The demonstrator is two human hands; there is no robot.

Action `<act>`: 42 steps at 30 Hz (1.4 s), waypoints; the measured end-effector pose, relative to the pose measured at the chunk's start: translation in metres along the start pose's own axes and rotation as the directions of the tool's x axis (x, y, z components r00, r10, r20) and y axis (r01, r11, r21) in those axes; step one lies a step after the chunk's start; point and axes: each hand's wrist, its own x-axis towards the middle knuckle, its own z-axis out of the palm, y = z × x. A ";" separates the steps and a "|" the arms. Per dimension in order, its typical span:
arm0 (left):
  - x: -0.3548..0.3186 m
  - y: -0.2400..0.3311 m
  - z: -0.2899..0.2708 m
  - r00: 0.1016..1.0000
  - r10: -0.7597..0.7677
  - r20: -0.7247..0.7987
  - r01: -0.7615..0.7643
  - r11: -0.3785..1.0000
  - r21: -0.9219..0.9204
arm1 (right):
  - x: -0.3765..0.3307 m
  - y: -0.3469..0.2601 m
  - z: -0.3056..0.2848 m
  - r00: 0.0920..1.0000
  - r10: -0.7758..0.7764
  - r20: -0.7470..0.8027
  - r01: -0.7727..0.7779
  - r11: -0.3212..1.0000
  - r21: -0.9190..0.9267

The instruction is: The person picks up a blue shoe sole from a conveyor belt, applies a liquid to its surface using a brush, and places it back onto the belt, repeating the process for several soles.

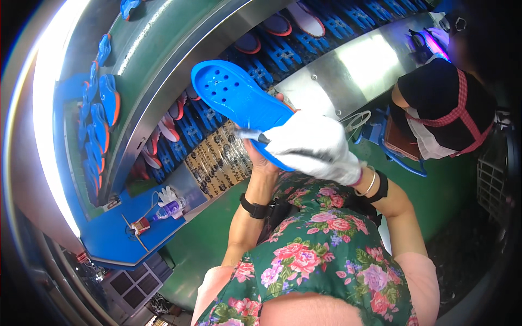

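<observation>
- The blue shoe sole (239, 100) was in mid-air before the chest, its holed heel pointing up and left; the left hand (261, 157) was wrapped around it from beneath, likely so that the inner face lay bare to the other hand.
- The right hand (310, 141), in a white glove, was curled around a small brush-like tool (263, 138); its blurred tip was over the sole, though whether it touched could not be told; the glove probably guarded the skin.
- More blue soles (98, 130) lay in a cluster on the green belt (145, 51) to the left, seemingly for easy reach.
- A purple bottle (167, 209) and a small red pot (141, 225) were on the blue shelf (111, 239), apparently there to be close by.
</observation>
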 end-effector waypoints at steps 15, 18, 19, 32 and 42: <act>0.014 0.017 0.016 1.000 -0.015 -0.009 0.016 0.996 0.083 | -0.015 0.010 -0.005 1.000 0.007 0.024 -0.006 0.999 -0.050; 0.015 0.021 0.012 0.992 -0.105 0.068 0.097 0.988 0.122 | -0.026 0.001 0.003 0.988 -0.072 0.138 0.076 0.997 -0.024; 0.014 0.024 0.010 0.991 -0.111 0.080 0.103 0.990 0.098 | -0.024 -0.001 -0.001 0.985 -0.028 0.173 0.018 0.998 0.060; 0.010 0.050 0.019 0.979 -0.178 -0.101 0.196 0.960 0.202 | -0.023 0.006 -0.005 0.959 0.213 0.185 -0.258 0.928 0.268; 0.030 0.066 0.024 0.937 -0.307 0.168 0.292 0.950 0.108 | -0.014 -0.004 -0.005 0.927 0.230 0.295 -0.333 0.866 0.372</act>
